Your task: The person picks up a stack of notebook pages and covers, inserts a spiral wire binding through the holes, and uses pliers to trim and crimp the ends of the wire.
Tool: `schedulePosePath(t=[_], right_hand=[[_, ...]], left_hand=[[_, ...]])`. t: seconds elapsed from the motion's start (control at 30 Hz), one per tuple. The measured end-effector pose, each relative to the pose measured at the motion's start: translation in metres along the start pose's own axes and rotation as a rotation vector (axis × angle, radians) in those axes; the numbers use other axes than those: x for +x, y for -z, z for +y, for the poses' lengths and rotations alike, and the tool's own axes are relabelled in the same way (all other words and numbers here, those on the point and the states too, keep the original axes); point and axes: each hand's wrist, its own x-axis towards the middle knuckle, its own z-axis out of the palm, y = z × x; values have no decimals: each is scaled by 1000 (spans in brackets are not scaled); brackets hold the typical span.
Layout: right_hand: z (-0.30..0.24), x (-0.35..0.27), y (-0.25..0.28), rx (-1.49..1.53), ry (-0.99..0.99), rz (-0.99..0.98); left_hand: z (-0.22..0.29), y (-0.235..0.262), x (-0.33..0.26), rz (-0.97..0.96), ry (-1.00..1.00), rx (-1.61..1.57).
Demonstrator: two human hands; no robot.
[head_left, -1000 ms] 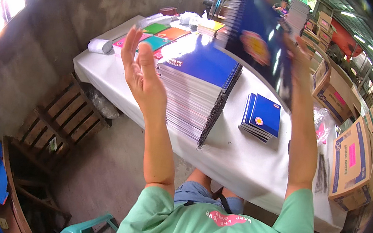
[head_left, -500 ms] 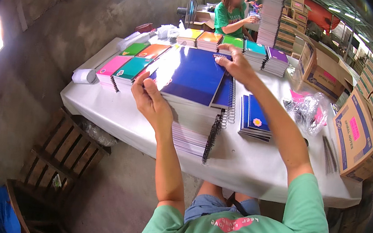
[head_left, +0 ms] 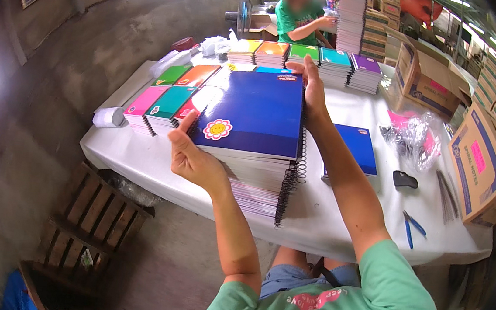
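With fingers together and flat, the left hand [head_left: 193, 160] presses the near left edge and the right hand [head_left: 313, 88] the far right corner of a blue notebook [head_left: 252, 114] topping a tall stack [head_left: 257, 180] on the white table [head_left: 339, 217], coloured notebooks [head_left: 168, 100] beside it.

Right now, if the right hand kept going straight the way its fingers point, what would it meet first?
Probably the row of short notebook stacks at the table's far edge, likely the green-topped stack. The right hand rests on the blue notebook's far edge, pointing away; depth is unclear.
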Motion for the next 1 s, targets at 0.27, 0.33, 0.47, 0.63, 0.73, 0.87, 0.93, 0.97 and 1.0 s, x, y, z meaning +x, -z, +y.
schedulePosePath(t=[0.27, 0.33, 0.47, 0.63, 0.73, 0.87, 0.93, 0.97, 1.0], right_hand=[[0, -8, 3, -215, 167, 59], [0, -10, 2, -398, 297, 212], [-34, -67, -20, -523, 635, 170], [-20, -96, -15, -525, 820, 129], [-26, -76, 64, -777, 842, 361], [11, -81, 269, -1568, -191, 457], [41, -80, 332, -1424, -484, 430], [48, -82, 324, -1386, -500, 464], [47, -80, 315, -1318, -542, 443]], left_hand=[[-4, -2, -3, -50, 40, 173], [-5, -5, -4, -37, 27, 150], [-7, 1, 2, -4, 62, 30], [-15, 10, 3, -30, 116, 4], [7, 32, -3, 82, -127, 348], [43, 24, -84, -99, -560, 161], [5, 19, -154, -641, -501, 167], [-12, 20, -185, -908, -457, 184], [-35, -1, -200, -965, -339, 238]])
